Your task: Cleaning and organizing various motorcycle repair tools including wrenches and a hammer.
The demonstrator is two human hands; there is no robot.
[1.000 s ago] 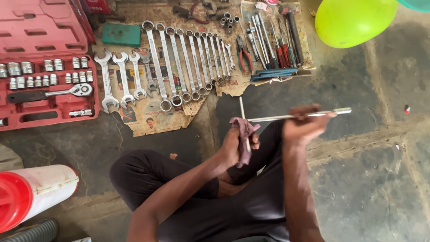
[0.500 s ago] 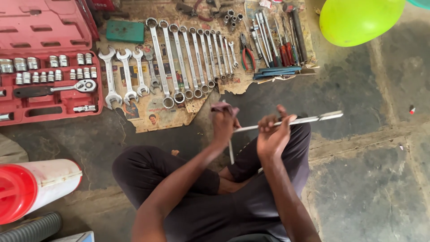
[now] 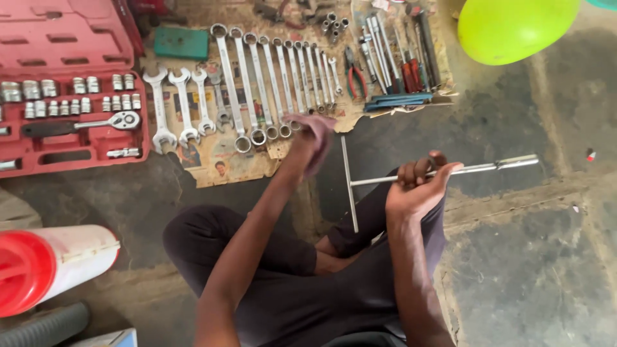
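The T-handle wrench lies across the person's lap, its long shaft running out to the right over the concrete floor and its crossbar standing upright near the knees. The right hand has its grip closed around the shaft near the crossbar, fingers curled over the top. The left hand is away from the wrench, up at the near edge of the tool spread, its grip bunched tight on a dull pink rag. Judging from this, the wiping of the wrench is paused or between strokes: the shaft looks bright, but whether the whole of it has been cleaned cannot be told. Just beyond the rag lies the row of combination spanners on printed paper, with open-ended spanners left of them, pliers and screwdrivers to the right, and a red socket case farther left. A lime-green balloon sits at the upper right, and a red-capped white cylinder lies at the lower left. The floor to the right under the shaft's tip gives room to swing; the left hand works close against the spanner ends.
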